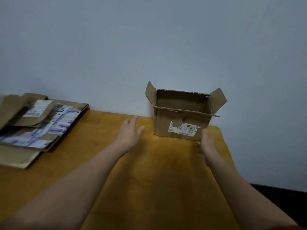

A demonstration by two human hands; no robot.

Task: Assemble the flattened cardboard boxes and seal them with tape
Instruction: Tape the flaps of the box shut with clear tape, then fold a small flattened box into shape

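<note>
The box [163, 125] stood upright, flaps open, at the far edge of the table [149, 171]. Your left hand [130, 131] and right hand [207, 142] flanked it, fingers straight, holding nothing. Flattened boxes [33, 127] lay far left.

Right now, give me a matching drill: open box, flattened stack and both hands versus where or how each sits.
Things:
1. open-topped cardboard box
2. stack of flattened boxes
3. left hand
4. right hand

Places:
A. lying flat on the table's left side
B. at the box's near right corner, fingers straight
C. upright by the wall, flaps up
D. left of the box, apart from it, fingers straight

Pairs: 1-C, 2-A, 3-D, 4-B
</note>
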